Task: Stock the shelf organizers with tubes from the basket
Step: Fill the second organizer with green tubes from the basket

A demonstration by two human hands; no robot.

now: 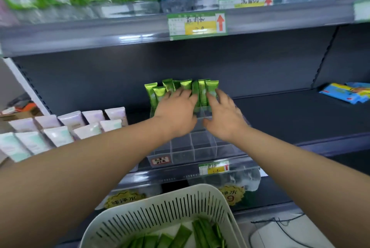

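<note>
A dark store shelf (pixel 300 111) carries a clear organizer (pixel 192 147) at its front edge, with green tubes (pixel 202 91) upright in its back row. The left hand (pixel 176 111) and right hand (pixel 225 115), fingers outstretched and grasping nothing, press against them. Loose tubes (pixel 180 235) lie in the white basket (pixel 180 207) below.

Shiny green tubes (pixel 181 91), clear organizer (pixel 192 147), slotted off-white basket (pixel 160 207), dark grey shelf (pixel 300 111).

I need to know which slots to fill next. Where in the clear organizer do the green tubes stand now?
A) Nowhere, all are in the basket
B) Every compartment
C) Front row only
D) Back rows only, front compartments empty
D: the green tubes stand upright at the back of the clear organizer, and its front compartments hold nothing.
</note>
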